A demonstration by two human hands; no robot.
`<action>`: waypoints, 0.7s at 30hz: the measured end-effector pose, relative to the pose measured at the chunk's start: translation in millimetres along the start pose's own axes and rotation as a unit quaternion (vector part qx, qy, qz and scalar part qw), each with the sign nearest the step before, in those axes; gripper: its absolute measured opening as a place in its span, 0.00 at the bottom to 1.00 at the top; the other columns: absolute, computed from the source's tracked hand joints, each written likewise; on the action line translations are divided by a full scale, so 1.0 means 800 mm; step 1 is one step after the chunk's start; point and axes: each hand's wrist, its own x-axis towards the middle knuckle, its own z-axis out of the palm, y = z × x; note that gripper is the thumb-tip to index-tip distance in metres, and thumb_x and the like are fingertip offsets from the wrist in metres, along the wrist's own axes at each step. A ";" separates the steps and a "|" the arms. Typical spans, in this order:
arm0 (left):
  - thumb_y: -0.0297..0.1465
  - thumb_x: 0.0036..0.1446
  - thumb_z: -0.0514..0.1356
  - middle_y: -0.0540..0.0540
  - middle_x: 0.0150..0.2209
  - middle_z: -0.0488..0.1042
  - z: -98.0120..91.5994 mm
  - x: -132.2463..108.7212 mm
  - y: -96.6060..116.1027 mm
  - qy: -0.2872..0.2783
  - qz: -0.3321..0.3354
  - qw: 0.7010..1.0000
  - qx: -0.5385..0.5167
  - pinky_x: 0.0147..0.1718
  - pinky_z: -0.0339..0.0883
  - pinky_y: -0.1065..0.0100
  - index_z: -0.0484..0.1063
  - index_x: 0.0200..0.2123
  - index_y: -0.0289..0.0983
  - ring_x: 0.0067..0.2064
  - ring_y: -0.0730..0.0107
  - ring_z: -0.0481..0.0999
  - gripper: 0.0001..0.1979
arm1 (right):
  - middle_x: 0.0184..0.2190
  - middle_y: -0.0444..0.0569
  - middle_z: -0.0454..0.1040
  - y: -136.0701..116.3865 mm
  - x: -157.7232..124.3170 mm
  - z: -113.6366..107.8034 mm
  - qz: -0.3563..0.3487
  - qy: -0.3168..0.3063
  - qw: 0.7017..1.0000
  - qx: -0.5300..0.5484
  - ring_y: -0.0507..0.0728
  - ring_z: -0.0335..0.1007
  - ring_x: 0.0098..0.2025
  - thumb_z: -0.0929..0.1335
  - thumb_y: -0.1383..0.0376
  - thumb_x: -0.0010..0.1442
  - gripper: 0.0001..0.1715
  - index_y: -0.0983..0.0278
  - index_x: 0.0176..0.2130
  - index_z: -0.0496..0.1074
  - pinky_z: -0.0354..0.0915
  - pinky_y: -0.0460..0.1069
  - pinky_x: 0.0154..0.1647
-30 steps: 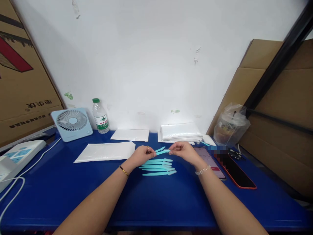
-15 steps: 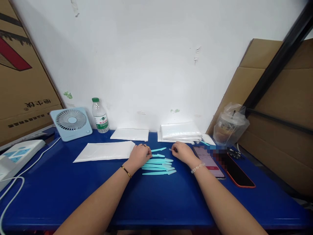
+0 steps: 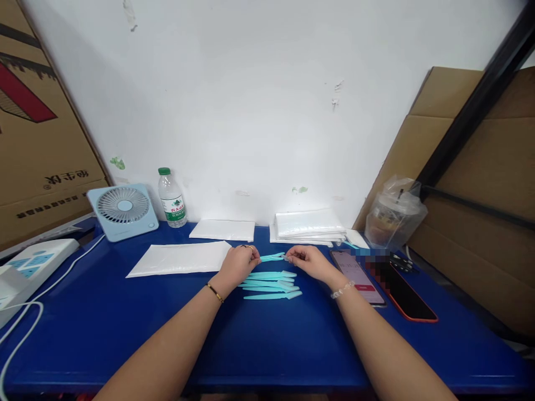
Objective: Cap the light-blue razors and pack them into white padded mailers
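Observation:
My left hand [image 3: 242, 264] pinches the handle end of a turquoise eyebrow razor [image 3: 271, 258]; another turquoise razor lies close behind it, partly overlapping in view. My right hand [image 3: 308, 262] is closed, thumb and fingertips on a small clear blade cap [image 3: 286, 258] at the razor's right tip. I cannot tell whether the cap is fitted over the blade. Several more turquoise razors [image 3: 271, 286] lie in a rough row on the blue table [image 3: 267, 340], just in front of my hands. A white padded envelope [image 3: 179, 259] lies flat beside my left hand.
White envelopes [image 3: 309, 224] are stacked against the wall, with another envelope [image 3: 221, 229] to their left. Two phones [image 3: 412, 295] lie on the right near a bagged drink cup [image 3: 387, 217]. At left stand a small fan [image 3: 124, 211], a water bottle [image 3: 173, 203] and a power strip [image 3: 37, 262].
My left hand has picked up a razor from the back of the row. My right hand has brought the clear cap leftward to the razor's tip.

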 end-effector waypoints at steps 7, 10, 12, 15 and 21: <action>0.36 0.54 0.57 0.50 0.30 0.75 0.007 -0.004 0.011 -0.033 0.015 0.999 -0.041 0.33 0.60 0.69 0.72 0.30 0.39 0.34 0.67 0.73 0.07 | 0.27 0.46 0.74 -0.020 -0.005 0.006 -0.009 -0.052 0.999 0.000 0.52 0.67 0.28 0.64 0.58 0.57 0.14 0.64 0.35 0.75 0.61 0.46 0.28; 0.39 0.55 0.57 0.50 0.31 0.76 0.009 -0.004 0.010 -0.050 0.021 0.996 -0.064 0.34 0.62 0.69 0.73 0.33 0.40 0.35 0.67 0.73 0.10 | 0.30 0.47 0.76 -0.011 -0.005 -0.006 -0.006 -0.055 0.998 0.002 0.54 0.70 0.31 0.64 0.59 0.58 0.14 0.63 0.36 0.76 0.64 0.47 0.32; 0.40 0.56 0.56 0.48 0.36 0.76 0.011 -0.001 0.004 -0.019 0.020 0.998 -0.058 0.37 0.63 0.68 0.73 0.37 0.41 0.39 0.65 0.73 0.12 | 0.33 0.48 0.77 0.006 -0.003 -0.020 0.010 0.025 0.999 -0.034 0.56 0.71 0.34 0.63 0.61 0.58 0.14 0.62 0.38 0.76 0.65 0.49 0.35; 0.36 0.56 0.56 0.46 0.42 0.74 0.013 0.004 -0.009 0.029 0.007 0.999 -0.014 0.44 0.62 0.65 0.72 0.42 0.40 0.46 0.61 0.70 0.12 | 0.35 0.51 0.77 0.037 -0.001 -0.038 0.056 0.126 0.983 -0.124 0.57 0.71 0.36 0.64 0.65 0.56 0.12 0.64 0.37 0.75 0.65 0.50 0.39; 0.34 0.54 0.57 0.47 0.39 0.75 0.016 0.010 -0.023 0.016 -0.013 1.000 0.018 0.40 0.62 0.66 0.74 0.37 0.41 0.43 0.62 0.71 0.08 | 0.33 0.53 0.75 0.054 -0.002 -0.037 0.107 0.077 0.965 -0.228 0.58 0.70 0.35 0.69 0.70 0.48 0.07 0.66 0.32 0.75 0.64 0.49 0.37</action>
